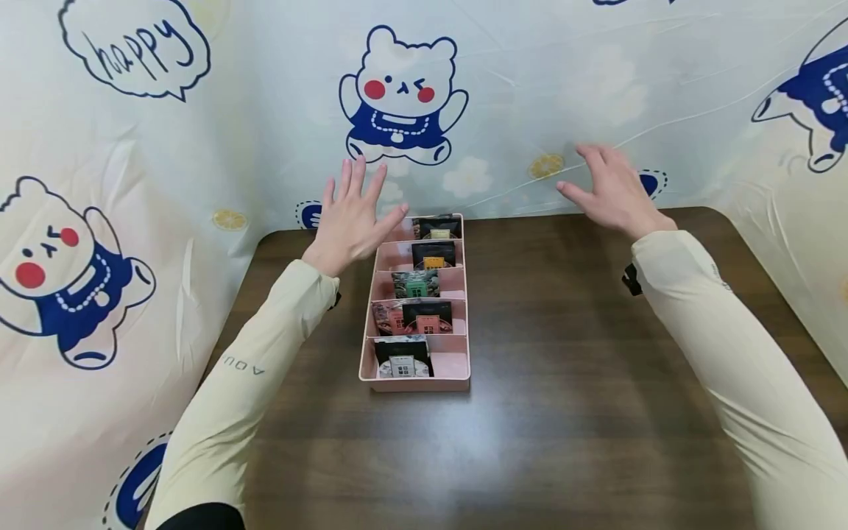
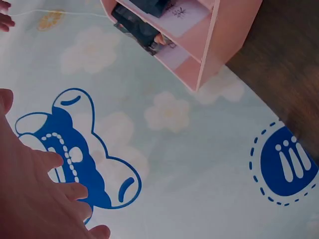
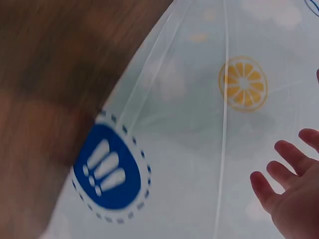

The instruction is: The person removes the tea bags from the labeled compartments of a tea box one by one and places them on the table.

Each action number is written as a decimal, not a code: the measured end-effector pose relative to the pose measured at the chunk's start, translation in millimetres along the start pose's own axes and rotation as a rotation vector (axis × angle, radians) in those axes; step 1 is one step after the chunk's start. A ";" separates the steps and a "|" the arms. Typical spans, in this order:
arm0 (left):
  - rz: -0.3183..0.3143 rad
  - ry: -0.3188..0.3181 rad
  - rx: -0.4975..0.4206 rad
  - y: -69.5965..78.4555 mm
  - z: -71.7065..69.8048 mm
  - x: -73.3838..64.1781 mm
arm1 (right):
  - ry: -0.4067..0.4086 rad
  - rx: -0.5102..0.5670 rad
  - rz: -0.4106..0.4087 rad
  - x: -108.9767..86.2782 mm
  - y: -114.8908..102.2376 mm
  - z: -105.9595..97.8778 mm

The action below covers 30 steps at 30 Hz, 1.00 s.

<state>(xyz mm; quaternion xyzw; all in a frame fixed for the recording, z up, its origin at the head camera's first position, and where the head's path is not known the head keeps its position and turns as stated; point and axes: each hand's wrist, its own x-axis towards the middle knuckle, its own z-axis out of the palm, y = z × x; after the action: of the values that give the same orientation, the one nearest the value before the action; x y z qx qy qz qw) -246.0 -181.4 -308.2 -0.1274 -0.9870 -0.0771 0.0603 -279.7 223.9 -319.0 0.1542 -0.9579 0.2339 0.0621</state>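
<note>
Left hand point(image 1: 351, 221) splayed, right hand point(image 1: 612, 193) relaxed

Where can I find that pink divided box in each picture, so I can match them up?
Head view: the pink box is near the centre, its compartments running away from the camera.
Left wrist view: the pink box is at the top edge, a little right of centre, partly cut off.
Right wrist view: not in it.
Shared landmark: the brown table, at upper right in the left wrist view and along the left side in the right wrist view.
</note>
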 end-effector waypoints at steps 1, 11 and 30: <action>0.003 0.002 -0.004 -0.1 1.0 -3.9 | 0.005 0.031 0.005 0.3 -1.4 3.6; 0.027 0.012 -0.057 14.4 30.9 -89.4 | 0.038 0.250 0.008 6.0 -20.6 58.6; -0.056 -0.019 -0.097 57.0 93.6 -169.3 | -0.135 0.275 -0.011 20.5 -75.6 136.6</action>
<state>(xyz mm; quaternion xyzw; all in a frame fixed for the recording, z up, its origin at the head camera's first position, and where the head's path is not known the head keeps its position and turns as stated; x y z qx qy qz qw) -77.9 -152.2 -415.6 -0.1035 -0.9858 -0.1254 0.0425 -281.0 90.9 -403.3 0.1816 -0.9181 0.3516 -0.0228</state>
